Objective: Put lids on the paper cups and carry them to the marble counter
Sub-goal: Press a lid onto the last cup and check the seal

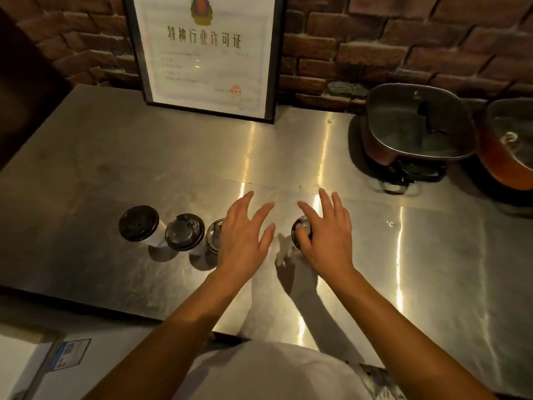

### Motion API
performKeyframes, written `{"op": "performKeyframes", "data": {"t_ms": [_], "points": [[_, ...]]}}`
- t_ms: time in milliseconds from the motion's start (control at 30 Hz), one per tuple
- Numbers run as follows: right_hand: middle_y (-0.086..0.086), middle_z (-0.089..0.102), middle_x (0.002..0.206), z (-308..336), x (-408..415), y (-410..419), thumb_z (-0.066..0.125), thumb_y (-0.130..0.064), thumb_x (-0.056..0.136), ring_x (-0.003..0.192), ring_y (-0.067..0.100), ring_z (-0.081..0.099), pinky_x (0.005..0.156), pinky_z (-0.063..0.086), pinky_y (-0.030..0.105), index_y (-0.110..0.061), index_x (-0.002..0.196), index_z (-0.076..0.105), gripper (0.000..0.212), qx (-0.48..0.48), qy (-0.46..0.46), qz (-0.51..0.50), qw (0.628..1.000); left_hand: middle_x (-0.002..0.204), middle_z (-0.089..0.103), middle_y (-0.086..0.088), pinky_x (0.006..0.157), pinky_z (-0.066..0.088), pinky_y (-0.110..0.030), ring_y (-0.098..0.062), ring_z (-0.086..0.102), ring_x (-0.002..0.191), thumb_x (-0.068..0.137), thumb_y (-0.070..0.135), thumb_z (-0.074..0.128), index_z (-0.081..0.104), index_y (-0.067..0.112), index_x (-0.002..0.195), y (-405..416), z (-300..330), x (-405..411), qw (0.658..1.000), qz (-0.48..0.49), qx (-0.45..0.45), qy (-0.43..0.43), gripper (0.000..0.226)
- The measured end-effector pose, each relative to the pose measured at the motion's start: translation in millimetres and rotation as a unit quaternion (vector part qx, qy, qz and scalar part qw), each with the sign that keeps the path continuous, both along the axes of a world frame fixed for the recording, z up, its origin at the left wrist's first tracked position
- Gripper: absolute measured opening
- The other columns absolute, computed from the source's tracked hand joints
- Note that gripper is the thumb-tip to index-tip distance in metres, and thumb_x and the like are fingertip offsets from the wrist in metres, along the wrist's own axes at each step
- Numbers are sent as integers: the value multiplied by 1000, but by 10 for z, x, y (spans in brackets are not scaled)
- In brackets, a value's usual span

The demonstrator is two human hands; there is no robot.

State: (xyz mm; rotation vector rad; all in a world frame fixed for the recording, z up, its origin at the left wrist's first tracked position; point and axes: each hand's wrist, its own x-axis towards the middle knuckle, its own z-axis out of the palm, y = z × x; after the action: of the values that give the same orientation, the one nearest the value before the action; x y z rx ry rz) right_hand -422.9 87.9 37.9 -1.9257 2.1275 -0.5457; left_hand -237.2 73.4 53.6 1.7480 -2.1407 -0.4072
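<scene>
Several white paper cups with dark lids stand in a row on the steel worktop (144,157). The leftmost cup (139,223) and the second cup (184,232) are fully visible. My left hand (245,235) hovers with fingers spread over the third cup (214,235), covering its right side. A further lidded cup (300,229) stands apart to the right, and my right hand (326,235) lies over it with fingers spread and the thumb on its lid. Whether either hand presses down I cannot tell.
A framed certificate (207,56) leans against the brick wall at the back. Two electric pots (415,128) (510,145) sit at the back right. The worktop's front edge runs just below my forearms; a white appliance (37,368) is at the lower left.
</scene>
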Motion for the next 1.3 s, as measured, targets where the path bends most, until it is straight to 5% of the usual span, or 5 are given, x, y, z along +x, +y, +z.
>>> {"op": "performKeyframes", "data": {"t_ms": [200,333,500,767,1300], "points": [[5,14,173,-73,-325,107,48,-50,103,159,33,10,124,25,59,-37,157,37,56,100,-58,-58,992,168,22,7,107,24,-21,-15,29,150,106,37,48,43,39,150,-40,-160,-504,966,-53,177,181,45],[3,15,173,-179,-379,167,44,-53,104,157,31,22,120,34,53,-39,159,31,58,145,-107,-66,981,166,28,1,120,28,-35,-21,35,149,106,41,43,36,41,153,-2,-390,-627,955,-48,224,188,47],[4,47,158,-284,-376,217,40,-44,108,135,28,55,105,49,42,-35,159,30,52,149,-165,-57,973,152,50,3,111,48,-41,-20,57,130,107,30,46,33,45,152,39,-463,-651,934,-28,259,245,49],[6,66,138,-238,-348,193,45,-36,108,107,26,72,96,60,42,-35,155,38,47,134,-264,-85,951,158,42,4,106,36,-22,-19,44,143,109,17,41,28,39,156,42,-370,-701,906,-25,306,292,53],[-7,62,130,-265,-12,487,49,-31,105,117,15,59,88,44,26,-26,127,63,27,123,-275,-178,937,155,46,14,121,35,-32,-4,43,142,110,23,38,37,48,149,607,-570,-429,880,-18,318,352,46]]}}
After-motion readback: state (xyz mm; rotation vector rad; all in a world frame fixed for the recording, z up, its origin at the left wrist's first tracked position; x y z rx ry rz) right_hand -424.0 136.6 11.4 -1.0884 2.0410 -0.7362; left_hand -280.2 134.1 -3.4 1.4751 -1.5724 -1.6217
